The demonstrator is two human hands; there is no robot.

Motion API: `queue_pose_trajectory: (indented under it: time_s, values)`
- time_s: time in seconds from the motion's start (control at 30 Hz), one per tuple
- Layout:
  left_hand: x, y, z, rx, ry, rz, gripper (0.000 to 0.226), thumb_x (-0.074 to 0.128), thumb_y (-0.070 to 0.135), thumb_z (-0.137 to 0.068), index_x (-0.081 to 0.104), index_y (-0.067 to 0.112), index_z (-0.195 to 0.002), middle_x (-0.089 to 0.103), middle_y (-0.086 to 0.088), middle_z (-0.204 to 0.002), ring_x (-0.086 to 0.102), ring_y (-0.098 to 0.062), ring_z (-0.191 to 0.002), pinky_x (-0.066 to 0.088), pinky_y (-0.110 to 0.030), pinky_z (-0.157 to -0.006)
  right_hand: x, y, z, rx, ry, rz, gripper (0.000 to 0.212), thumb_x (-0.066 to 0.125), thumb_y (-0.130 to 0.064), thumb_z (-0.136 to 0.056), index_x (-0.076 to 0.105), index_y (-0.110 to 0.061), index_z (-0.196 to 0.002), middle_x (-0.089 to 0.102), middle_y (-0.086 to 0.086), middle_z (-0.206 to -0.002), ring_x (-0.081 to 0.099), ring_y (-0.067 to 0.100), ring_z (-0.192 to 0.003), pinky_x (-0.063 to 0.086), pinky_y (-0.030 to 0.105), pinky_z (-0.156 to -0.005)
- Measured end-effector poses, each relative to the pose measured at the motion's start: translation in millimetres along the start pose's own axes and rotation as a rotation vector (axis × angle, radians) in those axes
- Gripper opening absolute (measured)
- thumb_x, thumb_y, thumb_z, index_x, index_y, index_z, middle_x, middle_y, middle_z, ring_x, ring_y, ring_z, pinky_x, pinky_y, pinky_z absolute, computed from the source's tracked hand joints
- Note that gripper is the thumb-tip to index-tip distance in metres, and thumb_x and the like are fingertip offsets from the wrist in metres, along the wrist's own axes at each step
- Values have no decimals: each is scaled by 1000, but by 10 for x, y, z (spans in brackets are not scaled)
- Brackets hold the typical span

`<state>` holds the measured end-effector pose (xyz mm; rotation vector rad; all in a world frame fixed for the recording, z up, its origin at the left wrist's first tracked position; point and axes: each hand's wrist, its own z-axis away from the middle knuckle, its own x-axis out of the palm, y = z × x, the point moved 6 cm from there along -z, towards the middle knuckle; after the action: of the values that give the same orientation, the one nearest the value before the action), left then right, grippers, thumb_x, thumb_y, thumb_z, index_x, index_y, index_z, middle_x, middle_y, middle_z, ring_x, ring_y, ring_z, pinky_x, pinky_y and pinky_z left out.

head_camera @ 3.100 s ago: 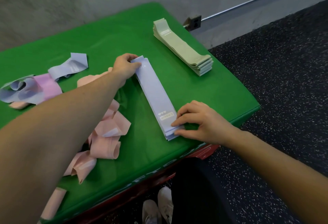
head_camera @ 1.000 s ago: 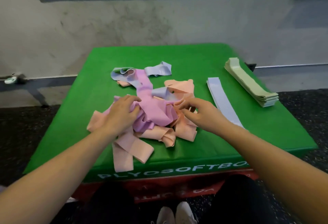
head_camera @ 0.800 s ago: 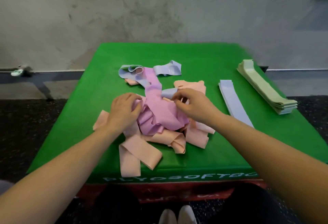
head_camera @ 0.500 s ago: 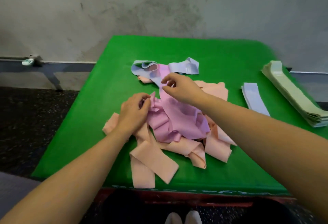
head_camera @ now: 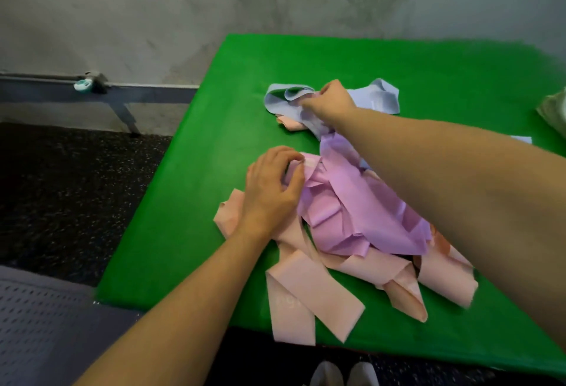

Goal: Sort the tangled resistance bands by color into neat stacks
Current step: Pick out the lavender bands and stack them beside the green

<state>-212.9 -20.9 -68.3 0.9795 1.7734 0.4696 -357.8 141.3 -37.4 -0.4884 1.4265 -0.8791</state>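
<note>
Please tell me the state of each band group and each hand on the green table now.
lavender-blue bands: tangled, looped, far side of pile
pink-purple bands: crumpled, on top of the peach ones
peach bands: tangled, loose ends sprawled toward the near edge
right hand: pinches a lavender-blue band
left hand: fingers curled on the pile's pink-purple edge
green table: covered, flat

A green padded box (head_camera: 214,171) stands against a grey wall. On it lies 1 tangle of peach bands (head_camera: 306,293), pink bands (head_camera: 352,211) and pale blue bands (head_camera: 382,97). A green stack (head_camera: 556,110) shows at its right edge.
</note>
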Motion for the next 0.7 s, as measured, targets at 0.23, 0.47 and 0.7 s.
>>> queue_pose_trajectory:
  time_s: [0.23, 0.47, 0.7]
  values:
    - [17, 2, 41, -41, -30, -65, 64, 43, 55, -92, 39, 24, -148, 37, 3, -157, 33, -14, -144, 22, -38, -119, 250, -81, 420, -338, -16, 192, 17, 66, -29, -90, 70, -17, -78, 73, -1, -86, 65, 18, -81, 50, 32, -74]
    - [-24, -1, 45, -53, 55, -19, 90, 61, 56, -83, 23, 20, -156, 29, 1, -161, 31, -16, -146, 27, -40, -118, 49, -158, 1155, -433, -134, 9, 10, 65, -12, -85, 56, -15, -80, 62, 0, -74, 53, 11, -66, 44, 31, -65]
    - [4, 38, 46, 10, -10, -65, 99, 75, 54, -76, 25, 24, -155, 29, 1, -161, 28, -17, -146, 25, -45, -120, -259, 117, 1557, 91, -277, -536, 17, 46, -5, -96, 53, -18, -102, 57, 6, -85, 59, 15, -72, 51, 26, -59]
